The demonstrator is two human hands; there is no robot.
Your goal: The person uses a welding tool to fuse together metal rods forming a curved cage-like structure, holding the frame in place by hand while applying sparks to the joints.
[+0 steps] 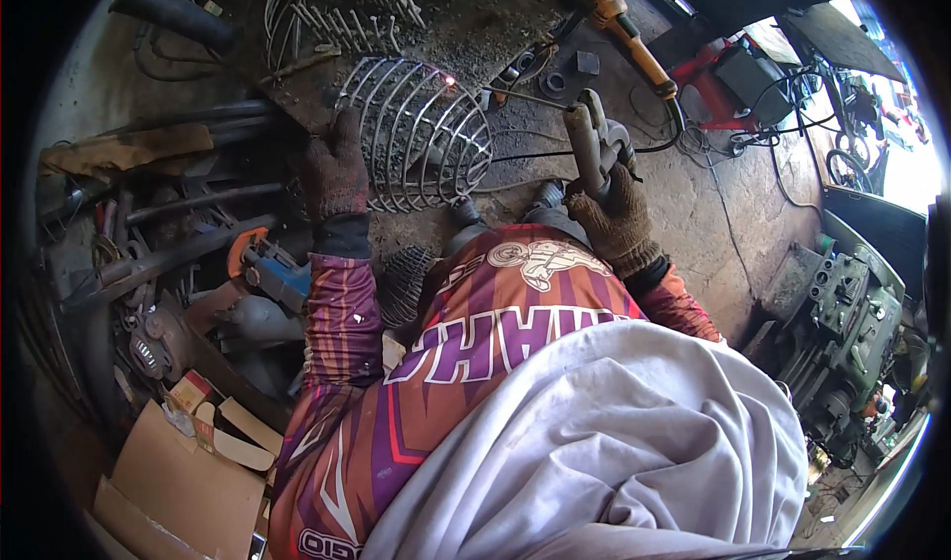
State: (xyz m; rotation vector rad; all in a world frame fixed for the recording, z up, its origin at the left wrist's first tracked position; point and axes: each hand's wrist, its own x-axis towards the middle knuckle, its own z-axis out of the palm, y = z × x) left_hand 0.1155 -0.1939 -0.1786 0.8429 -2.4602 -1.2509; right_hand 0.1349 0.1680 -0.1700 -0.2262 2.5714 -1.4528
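Note:
A dome-shaped cage of bent steel rods (424, 129) rests over the dark work surface ahead of me. My left hand (339, 176), in a brown-red knit glove, grips its left edge; part of the fingers is hidden. A small spot on the cage's upper rim glows red-hot. My right hand (619, 221), in a brown knit glove, is closed around a welding electrode holder (591, 144). From the holder's jaws a thin welding electrode (527, 97) points left toward the glowing spot, its tip apart from the rim.
Bent steel rods (352, 15) lie at the far end. An orange power tool (619, 25) lies beyond the holder, among cables. Leftward are metal bars (203, 203), a blue angle grinder (277, 273) and a cardboard box (183, 481). A green-grey machine (852, 303) stands at right.

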